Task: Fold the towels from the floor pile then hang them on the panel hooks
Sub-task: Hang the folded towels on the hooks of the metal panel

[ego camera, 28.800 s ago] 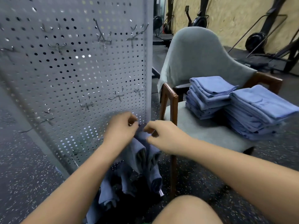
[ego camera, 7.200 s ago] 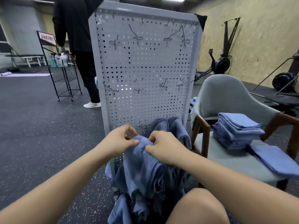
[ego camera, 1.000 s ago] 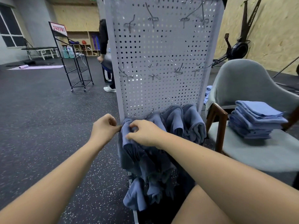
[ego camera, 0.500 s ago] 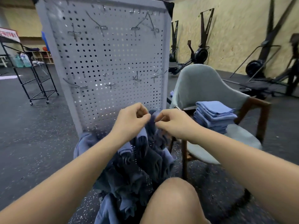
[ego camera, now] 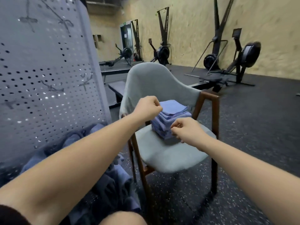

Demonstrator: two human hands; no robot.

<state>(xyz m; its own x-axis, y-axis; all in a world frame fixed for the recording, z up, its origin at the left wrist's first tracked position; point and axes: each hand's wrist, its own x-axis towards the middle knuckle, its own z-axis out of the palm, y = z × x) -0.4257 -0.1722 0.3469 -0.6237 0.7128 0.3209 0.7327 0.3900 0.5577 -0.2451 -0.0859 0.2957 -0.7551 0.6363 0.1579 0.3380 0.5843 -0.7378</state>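
The left hand (ego camera: 148,109) and right hand (ego camera: 186,129) have swung from panel (ego camera: 48,78) to towel stack (ego camera: 173,108), fingers (ego camera: 156,106) curled, apparently empty; soft cloth, pinch top fold.

Dark sleeve edge (ego camera: 11,215) on left arm (ego camera: 81,156); left hand (ego camera: 147,109), right hand (ego camera: 186,130), knee (ego camera: 123,219) bare

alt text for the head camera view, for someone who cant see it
A person's left hand and right hand, both curled, reach to a stack of folded blue towels on a grey chair; whether they grip cloth is unclear. A perforated panel with hooks stands at picture left, more blue towels bunched at its foot.
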